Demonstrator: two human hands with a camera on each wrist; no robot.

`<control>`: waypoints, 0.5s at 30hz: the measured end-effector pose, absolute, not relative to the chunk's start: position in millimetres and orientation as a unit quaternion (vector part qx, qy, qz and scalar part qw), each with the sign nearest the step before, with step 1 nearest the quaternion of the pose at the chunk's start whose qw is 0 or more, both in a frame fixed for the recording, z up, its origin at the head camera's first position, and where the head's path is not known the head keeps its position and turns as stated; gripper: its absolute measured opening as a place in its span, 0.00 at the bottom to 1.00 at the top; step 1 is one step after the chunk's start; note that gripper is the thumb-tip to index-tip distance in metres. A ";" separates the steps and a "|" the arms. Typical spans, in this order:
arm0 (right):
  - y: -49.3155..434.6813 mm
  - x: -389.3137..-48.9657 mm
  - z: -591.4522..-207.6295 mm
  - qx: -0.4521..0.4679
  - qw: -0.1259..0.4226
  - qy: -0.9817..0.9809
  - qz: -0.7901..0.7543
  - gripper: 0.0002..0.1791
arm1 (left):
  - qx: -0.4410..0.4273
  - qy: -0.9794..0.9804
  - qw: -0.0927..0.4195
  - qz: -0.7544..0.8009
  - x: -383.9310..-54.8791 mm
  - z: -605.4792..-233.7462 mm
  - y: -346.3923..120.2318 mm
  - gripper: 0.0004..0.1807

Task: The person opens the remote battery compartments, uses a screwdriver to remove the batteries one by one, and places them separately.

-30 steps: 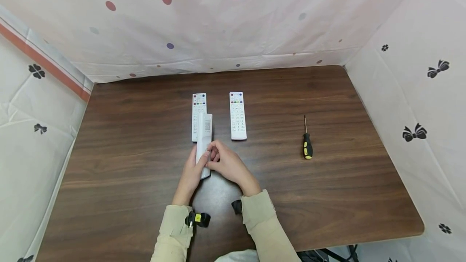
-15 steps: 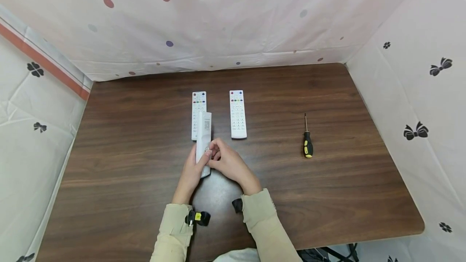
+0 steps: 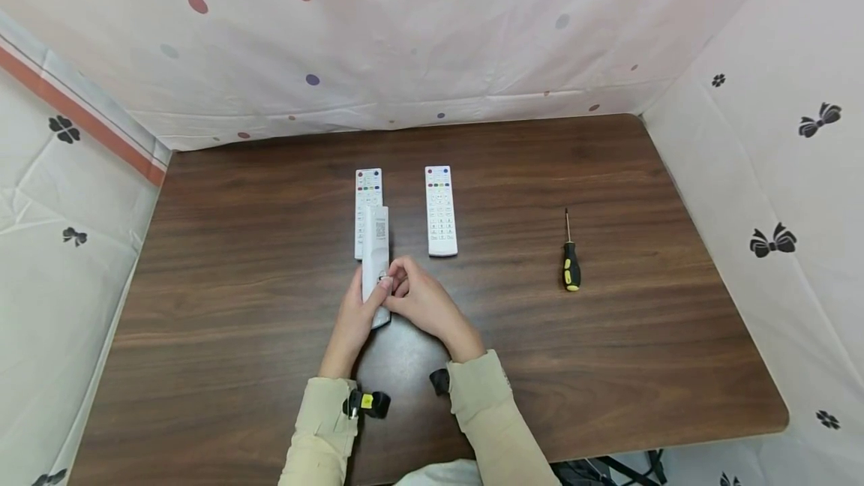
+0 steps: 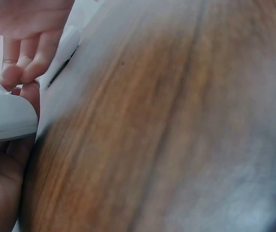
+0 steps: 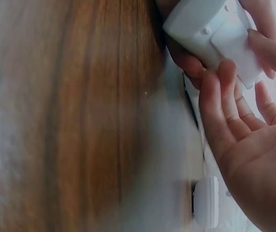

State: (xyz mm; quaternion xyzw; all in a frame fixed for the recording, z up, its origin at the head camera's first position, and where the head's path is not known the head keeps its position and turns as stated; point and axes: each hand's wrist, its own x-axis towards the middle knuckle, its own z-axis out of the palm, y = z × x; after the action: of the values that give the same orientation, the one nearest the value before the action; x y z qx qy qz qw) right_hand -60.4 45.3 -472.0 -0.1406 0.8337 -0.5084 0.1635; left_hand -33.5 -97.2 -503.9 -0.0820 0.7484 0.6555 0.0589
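A white remote control (image 3: pixel 375 242) lies back side up in my left hand (image 3: pixel 354 313), which grips it along its lower half. Its far end overlaps a second remote (image 3: pixel 361 220) in the head view. My right hand (image 3: pixel 425 306) is at the right side of the held remote. In the right wrist view, its fingertips pinch the battery cover (image 5: pixel 237 48), whose corner juts past the remote's edge. A small dark gap shows beside the left thumb in the head view. The left wrist view shows the remote's rounded near end (image 4: pixel 7 116) above my left palm.
Two remotes lie buttons up on the wooden table (image 3: pixel 236 283); the one on the right (image 3: pixel 442 212) stands apart. Farther right lies a black and yellow screwdriver (image 3: pixel 570 265). Patterned white cloth (image 3: pixel 378 43) hangs around the back and sides.
A dark gap has appeared on the remote's back near my left thumb. The far end of the held remote has swung slightly left. Both hands stay almost in place.
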 end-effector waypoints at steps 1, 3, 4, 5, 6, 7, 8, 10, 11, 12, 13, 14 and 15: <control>45.2 -60.1 -472.3 -0.140 0.164 0.831 -0.513 0.17 | -0.083 0.745 0.059 0.659 -33.5 -503.8 -97.2 0.29; 45.0 -59.5 -472.1 -0.137 0.166 0.826 -0.520 0.17 | -0.086 0.740 0.060 0.665 -33.8 -503.7 -97.1 0.28; 45.0 -59.2 -472.1 -0.137 0.166 0.826 -0.522 0.17 | -0.088 0.738 0.062 0.666 -33.9 -503.1 -97.0 0.28; 44.9 -59.0 -472.1 -0.136 0.165 0.826 -0.522 0.17 | -0.090 0.736 0.064 0.668 -34.0 -502.5 -97.1 0.28; 44.9 -58.8 -472.1 -0.135 0.164 0.826 -0.522 0.17 | -0.091 0.734 0.067 0.669 -34.1 -501.6 -97.2 0.28; 44.8 -58.7 -472.3 -0.134 0.163 0.827 -0.521 0.17 | -0.093 0.732 0.069 0.671 -34.2 -500.0 -97.0 0.27; 44.7 -58.7 -472.3 -0.133 0.163 0.827 -0.521 0.17 | -0.094 0.732 0.072 0.671 -34.2 -498.1 -97.0 0.27; 44.7 -58.8 -472.7 -0.131 0.164 0.826 -0.523 0.17 | -0.093 0.734 0.073 0.668 -33.4 -491.0 -96.0 0.27; 44.5 -58.8 -472.6 -0.130 0.164 0.826 -0.524 0.17 | -0.090 0.735 0.071 0.669 -32.9 -487.6 -95.4 0.26; 44.4 -58.9 -472.5 -0.129 0.165 0.825 -0.524 0.17 | -0.088 0.735 0.071 0.669 -32.3 -483.8 -94.7 0.26; 44.3 -59.0 -472.4 -0.128 0.166 0.825 -0.525 0.17 | -0.085 0.735 0.071 0.669 -31.5 -480.4 -94.0 0.26; 44.2 -59.0 -472.6 -0.127 0.167 0.824 -0.526 0.17 | -0.084 0.735 0.070 0.669 -30.8 -477.3 -93.2 0.26; 44.1 -59.2 -472.9 -0.127 0.168 0.824 -0.526 0.17 | -0.083 0.736 0.071 0.668 -30.2 -474.8 -92.4 0.26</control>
State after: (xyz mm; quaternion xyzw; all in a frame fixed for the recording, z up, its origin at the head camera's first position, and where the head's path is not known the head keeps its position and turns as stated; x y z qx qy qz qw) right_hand -59.2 44.1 -472.9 -0.1270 0.8239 -0.5262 0.1679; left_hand -30.2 -92.4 -474.8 -0.0828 0.7359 0.6683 0.0705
